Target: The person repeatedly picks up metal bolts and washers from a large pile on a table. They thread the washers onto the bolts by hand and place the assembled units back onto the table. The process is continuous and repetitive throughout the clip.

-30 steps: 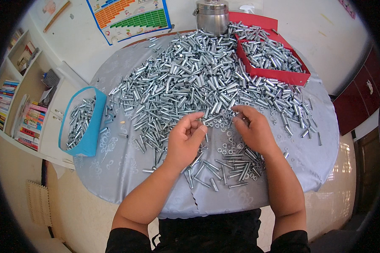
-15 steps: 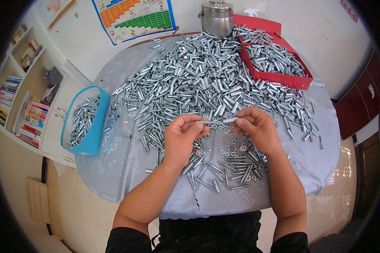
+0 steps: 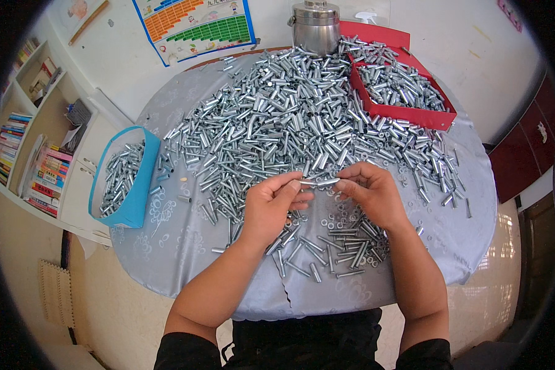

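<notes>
Small shiny metal sleeve (image 3: 322,182), cylindrical, held level between my 2 hands above the table centre. My left hand (image 3: 276,206) pinches one end, my right hand (image 3: 371,194) the other; fingertips hide both ends, so the joint is hard to make out. Below: loose bolts and washers (image 3: 336,243) on glossy grey patterned tablecloth (image 3: 185,246). Beyond: big heap of steel sleeves (image 3: 290,117). Blue bin (image 3: 132,197) left, red tray (image 3: 407,111) right, steel pot (image 3: 316,28) cut off at top.
</notes>
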Available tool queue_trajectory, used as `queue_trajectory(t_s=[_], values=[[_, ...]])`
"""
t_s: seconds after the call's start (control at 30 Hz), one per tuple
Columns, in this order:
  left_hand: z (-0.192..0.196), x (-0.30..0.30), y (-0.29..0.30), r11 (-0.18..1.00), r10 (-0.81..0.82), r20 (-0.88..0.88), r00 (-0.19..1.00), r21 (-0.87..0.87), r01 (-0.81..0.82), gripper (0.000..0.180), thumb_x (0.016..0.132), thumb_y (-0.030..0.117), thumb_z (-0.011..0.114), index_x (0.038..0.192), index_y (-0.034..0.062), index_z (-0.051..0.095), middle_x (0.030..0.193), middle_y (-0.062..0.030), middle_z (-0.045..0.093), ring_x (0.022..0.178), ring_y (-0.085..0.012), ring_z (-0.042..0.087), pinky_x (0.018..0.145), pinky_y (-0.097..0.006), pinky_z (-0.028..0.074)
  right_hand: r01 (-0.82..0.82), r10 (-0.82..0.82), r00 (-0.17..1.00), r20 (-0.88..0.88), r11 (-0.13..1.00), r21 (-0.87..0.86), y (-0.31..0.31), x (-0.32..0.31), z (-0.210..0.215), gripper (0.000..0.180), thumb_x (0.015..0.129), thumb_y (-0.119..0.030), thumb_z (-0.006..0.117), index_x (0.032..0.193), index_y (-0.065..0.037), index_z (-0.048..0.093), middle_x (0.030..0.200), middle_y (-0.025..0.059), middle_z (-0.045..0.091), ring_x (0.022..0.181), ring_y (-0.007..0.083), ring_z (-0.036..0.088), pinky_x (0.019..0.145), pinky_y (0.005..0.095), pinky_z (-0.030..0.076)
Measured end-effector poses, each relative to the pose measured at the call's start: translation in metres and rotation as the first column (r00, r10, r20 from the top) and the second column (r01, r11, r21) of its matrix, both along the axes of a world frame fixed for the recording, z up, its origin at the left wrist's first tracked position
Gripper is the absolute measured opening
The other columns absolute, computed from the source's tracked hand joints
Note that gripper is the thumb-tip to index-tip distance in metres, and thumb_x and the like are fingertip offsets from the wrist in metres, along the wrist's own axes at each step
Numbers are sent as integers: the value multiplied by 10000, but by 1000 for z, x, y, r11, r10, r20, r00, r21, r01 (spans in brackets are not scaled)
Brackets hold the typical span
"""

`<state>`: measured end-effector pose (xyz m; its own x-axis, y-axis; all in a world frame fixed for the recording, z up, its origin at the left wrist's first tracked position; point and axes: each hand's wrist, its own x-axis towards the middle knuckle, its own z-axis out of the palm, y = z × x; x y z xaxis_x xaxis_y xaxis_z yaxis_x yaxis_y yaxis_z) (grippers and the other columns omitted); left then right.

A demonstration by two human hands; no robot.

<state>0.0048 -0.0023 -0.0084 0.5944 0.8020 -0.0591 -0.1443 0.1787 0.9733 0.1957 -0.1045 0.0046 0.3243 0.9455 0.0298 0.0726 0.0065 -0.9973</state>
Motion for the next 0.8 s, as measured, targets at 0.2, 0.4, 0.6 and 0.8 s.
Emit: queue_trajectory(t_s=[0.2,0.4,0.6,0.8], values=[[2,-2,1,996,-65,41,997,-56,67,260,964,72,522,1181,-58,582,1055,-177,680,900,-236,699,755,-323,588,42,-42,998,-52,999,-2,1,0,5,167,866,-37,676,1019,21,639,850,60,689,720,118,649,587,234,474],[-2,-1,2,995,-94,55,994,-28,96,251,955,51,531,1177,-52,586,1070,-173,676,901,-234,698,757,-320,587,27,-30,992,-123,999,-26,1,0,5,180,856,-28,681,1023,24,637,857,72,694,710,123,658,591,227,474],[-3,0,-5,983,-175,-32,984,50,177,307,955,56,546,1242,-52,563,1048,-136,676,920,-207,690,775,-302,576,-18,18,996,84,1000,-6,1,-5,-3,152,827,-38,715,970,4,690,804,17,669,686,63,579,606,218,453],[-8,0,-8,966,-153,-104,983,194,171,275,942,61,575,1201,-23,609,983,-100,690,850,-147,684,708,-241,545,9,-8,991,133,1000,-5,-1,-7,-1,145,825,-57,723,955,4,707,788,3,662,690,48,547,615,218,444]])
